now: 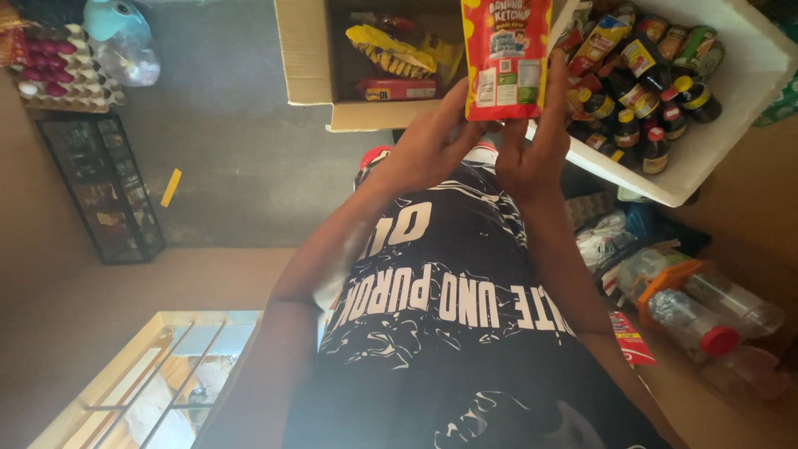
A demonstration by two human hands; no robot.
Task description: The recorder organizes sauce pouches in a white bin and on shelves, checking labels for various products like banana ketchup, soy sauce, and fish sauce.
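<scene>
2 hands, left [428, 145] and right [532, 154], grip a red sauce pouch [505, 56] by its lower edge.

One red and yellow sauce pouch [506, 58] is up in two hands [432, 145]. One cardboard box [303, 58] and one white foam box [731, 100] stand behind it. The foam box holds a dozen or more dark bottles [657, 150], too crowded to count exactly. Two clear plastic bottles [690, 320] lie at the right.
</scene>
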